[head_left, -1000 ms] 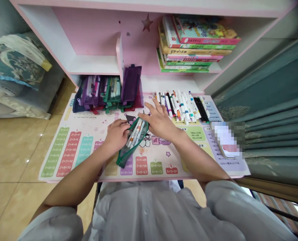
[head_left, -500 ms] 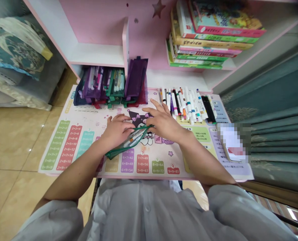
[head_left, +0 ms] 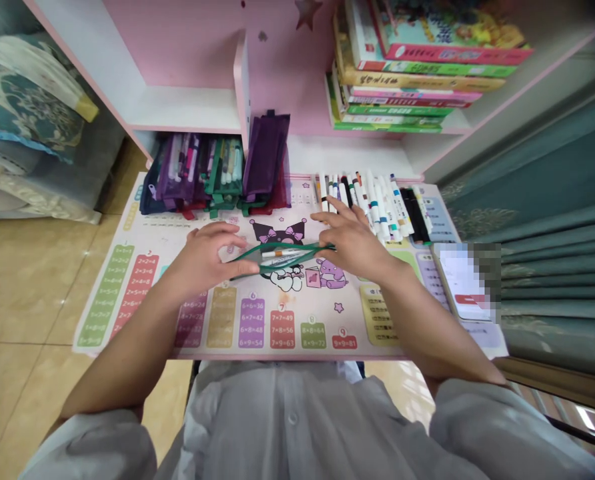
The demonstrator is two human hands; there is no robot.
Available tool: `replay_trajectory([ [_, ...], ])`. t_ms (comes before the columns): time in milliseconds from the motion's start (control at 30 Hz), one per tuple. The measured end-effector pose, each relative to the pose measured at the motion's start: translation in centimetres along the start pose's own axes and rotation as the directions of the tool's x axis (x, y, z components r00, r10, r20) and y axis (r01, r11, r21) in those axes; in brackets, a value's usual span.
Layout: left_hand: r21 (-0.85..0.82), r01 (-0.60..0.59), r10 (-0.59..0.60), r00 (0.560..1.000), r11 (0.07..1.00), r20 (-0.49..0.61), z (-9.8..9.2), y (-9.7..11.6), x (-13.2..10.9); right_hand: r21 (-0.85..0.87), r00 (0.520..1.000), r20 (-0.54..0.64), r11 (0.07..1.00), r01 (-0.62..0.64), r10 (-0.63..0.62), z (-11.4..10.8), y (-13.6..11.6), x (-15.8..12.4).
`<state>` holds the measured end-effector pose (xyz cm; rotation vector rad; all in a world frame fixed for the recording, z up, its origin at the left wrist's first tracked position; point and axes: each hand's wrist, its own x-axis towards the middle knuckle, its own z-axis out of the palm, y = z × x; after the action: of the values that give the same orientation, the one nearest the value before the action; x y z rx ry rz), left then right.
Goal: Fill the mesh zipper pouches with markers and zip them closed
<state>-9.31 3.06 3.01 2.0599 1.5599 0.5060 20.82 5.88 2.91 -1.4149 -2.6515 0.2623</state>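
Observation:
A green-edged mesh pencil pouch (head_left: 303, 256) is held just over the desk, its long mouth spread apart. Inside lie a few white markers (head_left: 279, 253), one with an orange-brown band. My left hand (head_left: 208, 259) grips the pouch's left end, thumb on the near edge and fingers curled at the far edge. At the right end, my right hand (head_left: 353, 237) pinches the corner between thumb and index finger, its other fingers stretched out toward a row of loose markers (head_left: 372, 203). The pouch's left end is partly hidden behind my left hand.
Filled purple and green mesh pouches (head_left: 177, 170) sit under the shelf at back left, beside an upright purple pouch (head_left: 266, 157). Books (head_left: 407, 83) are stacked at back right. A phone (head_left: 460, 283) lies on the desk's right side, and a curtain (head_left: 542, 220) hangs beyond.
The pouch has turned from slanted to nearly level, and its mouth gapes wider. My left hand has moved left, and my right hand has shifted right.

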Motion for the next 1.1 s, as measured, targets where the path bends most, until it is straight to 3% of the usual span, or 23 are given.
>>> replay_trajectory([
  [167, 0.140, 0.004, -0.008, 1.000, 0.990, 0.029, -0.3, -0.1, 0.0, 0.010, 0.999, -0.031, 0.999, -0.038, 0.039, 0.1, 1.1, -0.7],
  [400, 0.164, -0.064, 0.068, 0.998, 0.984, -0.016, 0.4, 0.1, 1.4, 0.009, 0.996, 0.026, 0.996, -0.086, 0.086, -0.4, 1.1, -0.7],
  [533, 0.146, -0.093, 0.100, 0.994, 0.985, -0.039, 0.6, -0.5, 1.7, 0.007, 0.995, 0.000, 0.995, -0.095, 0.095, -0.7, 0.6, -0.8],
  [800, 0.087, -0.116, 0.126, 0.984, 0.989, -0.126, 1.6, -1.8, 1.1, 0.165, 0.970, -0.234, 0.980, 0.110, -0.069, -0.5, -4.3, 1.5],
  [933, 0.087, -0.109, 0.120, 0.985, 0.990, -0.126, 1.7, -1.6, 0.7, 0.200, 0.964, -0.237, 0.965, 0.168, -0.119, 0.6, -7.2, 3.5],
  [1100, 0.092, -0.118, 0.130, 0.982, 0.989, -0.134, 1.8, -1.6, 0.5, 0.225, 0.978, -0.193, 0.967, 0.121, -0.078, 1.8, -9.4, 4.8],
])
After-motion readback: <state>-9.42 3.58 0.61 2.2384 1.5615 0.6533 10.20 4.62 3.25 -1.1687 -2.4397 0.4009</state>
